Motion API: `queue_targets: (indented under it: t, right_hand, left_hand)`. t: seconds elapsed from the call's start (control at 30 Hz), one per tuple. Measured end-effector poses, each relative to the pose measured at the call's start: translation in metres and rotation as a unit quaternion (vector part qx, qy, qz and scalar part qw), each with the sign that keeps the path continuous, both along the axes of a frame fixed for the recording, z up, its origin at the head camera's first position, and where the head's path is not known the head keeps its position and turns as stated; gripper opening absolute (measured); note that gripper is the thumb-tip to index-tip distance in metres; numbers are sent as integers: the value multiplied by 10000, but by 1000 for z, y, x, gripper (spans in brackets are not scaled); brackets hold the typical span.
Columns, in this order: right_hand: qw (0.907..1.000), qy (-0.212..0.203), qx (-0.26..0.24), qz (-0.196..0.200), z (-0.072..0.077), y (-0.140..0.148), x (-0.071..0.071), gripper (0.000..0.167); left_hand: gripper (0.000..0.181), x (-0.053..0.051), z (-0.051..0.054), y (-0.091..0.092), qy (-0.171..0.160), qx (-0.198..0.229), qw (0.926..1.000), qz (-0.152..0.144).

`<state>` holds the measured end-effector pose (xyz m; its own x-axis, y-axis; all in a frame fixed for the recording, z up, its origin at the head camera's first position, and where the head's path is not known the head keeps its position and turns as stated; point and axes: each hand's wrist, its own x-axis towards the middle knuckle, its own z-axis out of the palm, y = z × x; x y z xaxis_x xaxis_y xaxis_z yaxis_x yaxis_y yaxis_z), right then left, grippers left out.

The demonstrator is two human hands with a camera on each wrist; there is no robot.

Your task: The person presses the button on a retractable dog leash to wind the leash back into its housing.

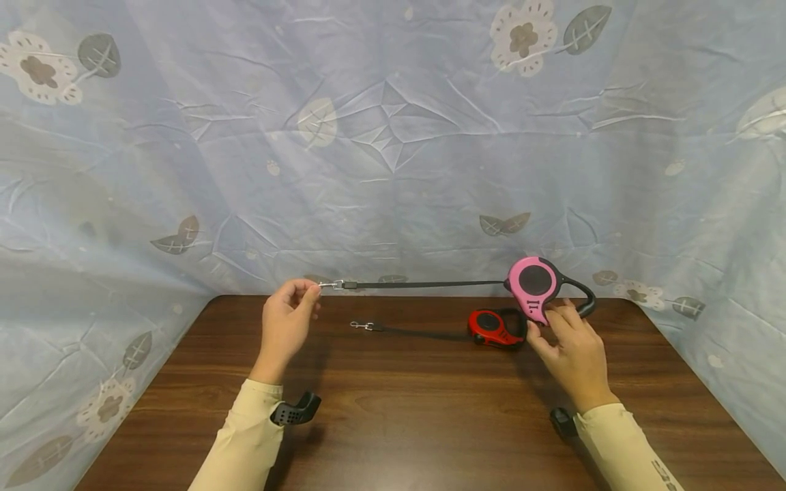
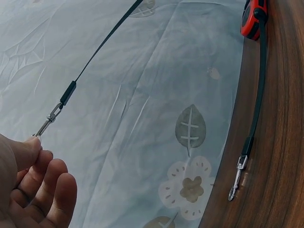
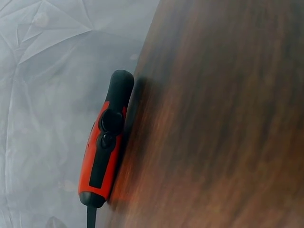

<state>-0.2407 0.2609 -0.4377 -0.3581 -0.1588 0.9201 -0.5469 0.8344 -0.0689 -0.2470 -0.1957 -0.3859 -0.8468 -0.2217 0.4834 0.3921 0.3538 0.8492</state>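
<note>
Filling the far side, the floral cloth (image 1: 393,170) stood behind the brown table (image 1: 393,409). Across the scene, and this was the big one, ran the pink leash (image 1: 520,292), its long axis left to right and nearly level: pink case (image 1: 534,279) on the right, dark strap (image 1: 424,284) drawn straight, end on the left. Lower down, on the table's far part, lay the red leash (image 1: 482,327), same way round, its case close by my right hand (image 1: 571,348).

That hand had the pink case, thumb and fingers pinching its lower end, so the case stood just above them and the black loop (image 1: 591,294) stuck out rightward. How the hidden fingers curled, I couldn't tell.

Over on the left, my left hand (image 1: 286,324) pinched the metal clip (image 1: 333,285) with thumb and forefinger, other fingers loosely bent. Everything, I reckoned, hinged on that line: strap straight right from the left pinch, case at the right one. Smallest of all, the red leash's clip (image 2: 236,183) lay on the wood, right of my left hand, touched by neither.
</note>
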Motion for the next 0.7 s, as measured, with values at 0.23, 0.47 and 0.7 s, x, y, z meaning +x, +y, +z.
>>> queue_targets:
  t: [0.23,0.47,0.7]
  right_hand:
    - [9997,220,-55,-20,-1,-1,-2,35]
    - [9963,-801,-306,-61,-1,-1,3,29]
    - [9920,-1206,-352,81,0,-1,4,23]
  left_hand:
    - [14,0,0,1,-96,-7,9999,-45]
    - [14,0,-2,4,-125,-161,9997,-142]
    - [15,0,-1,3,-95,-240,9995,-200]
